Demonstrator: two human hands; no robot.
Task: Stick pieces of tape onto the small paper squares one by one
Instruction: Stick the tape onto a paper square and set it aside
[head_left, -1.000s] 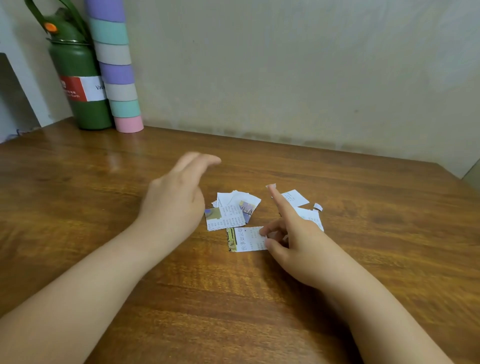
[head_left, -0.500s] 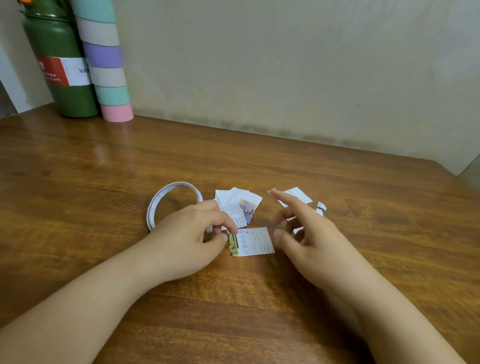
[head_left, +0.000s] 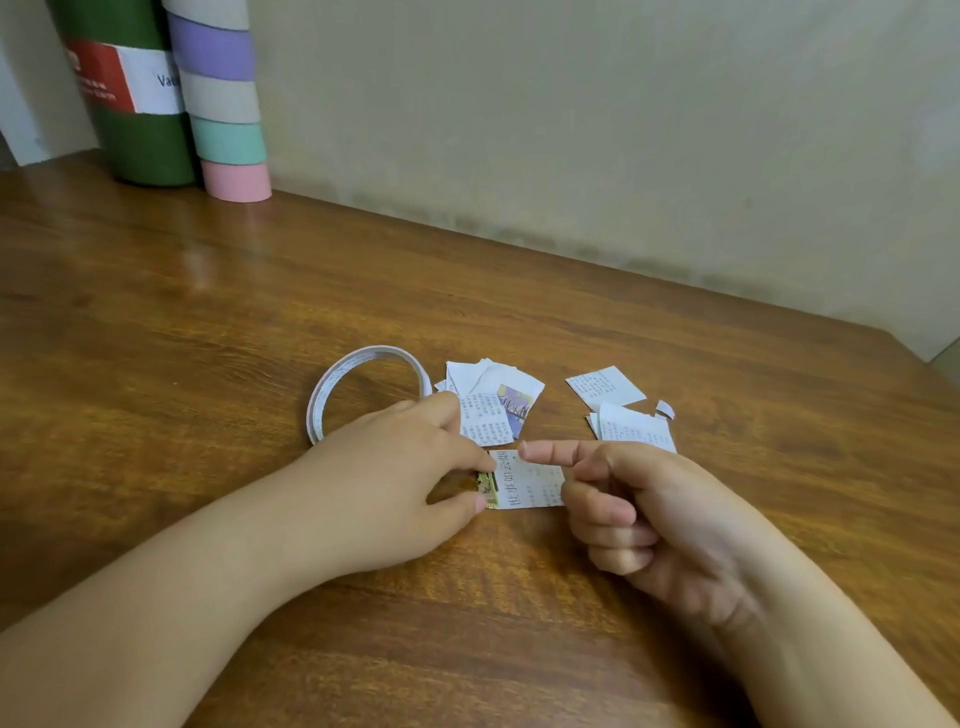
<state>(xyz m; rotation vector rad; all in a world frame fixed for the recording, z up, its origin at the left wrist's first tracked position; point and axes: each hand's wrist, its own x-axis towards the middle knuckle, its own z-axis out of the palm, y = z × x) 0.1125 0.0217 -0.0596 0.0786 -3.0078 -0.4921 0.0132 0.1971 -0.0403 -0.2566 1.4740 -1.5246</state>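
The left hand (head_left: 400, 483) pinches and partly hides a paper square (head_left: 524, 480), while the right hand (head_left: 639, 514) curls empty, forefinger out.

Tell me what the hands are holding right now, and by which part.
The left hand pinches the paper square at its left edge, flat on the table. The right hand holds nothing, its index finger pointing over the square.

Tape ring (head_left: 363, 387) left of paper squares (head_left: 491, 410), bottle (head_left: 137, 93) far behind.
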